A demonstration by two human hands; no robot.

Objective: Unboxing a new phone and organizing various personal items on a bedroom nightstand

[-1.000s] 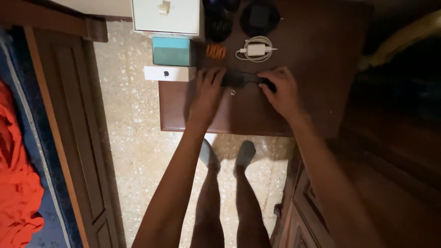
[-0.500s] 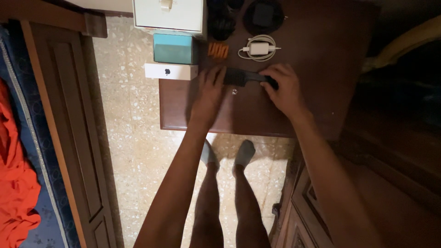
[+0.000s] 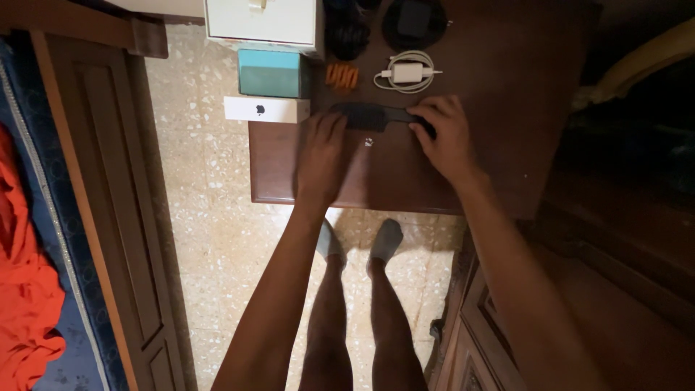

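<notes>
- Where the view starts at far left, a red cloth [image 3: 25,289] lies on a blue patterned cover [image 3: 69,253], beside a wooden panel [image 3: 108,203] that runs down the edge of the speckled floor [image 3: 210,239].
- Along the left edge of the brown table [image 3: 405,181] sits a row of boxes: a white box [image 3: 262,22] at the top, a teal box [image 3: 269,73] below it, and a long white box [image 3: 266,109] nearest the person, overhanging the table's edge.
- Left hand [image 3: 321,156] lies palm down and flat on the table, fingers spread forward; its fingertips are just beside the wide end of the comb [image 3: 365,116], and I cannot tell whether they touch it.
- The comb is black and lies crosswise on the table between the two hands, just below an orange item [image 3: 342,75].
- Further back stand two dark round objects [image 3: 376,25], too dim to identify.
- A white charger [image 3: 407,73] with its coiled cable lies just behind the comb's narrow end.
- Right hand [image 3: 443,137] is curled over that narrow handle end, fingers closed on it and pressing it to the table.
- Below the table, the person's legs and grey socks [image 3: 358,246] stand on the floor.
- At right, dark wooden furniture [image 3: 579,289] fills the view.
</notes>
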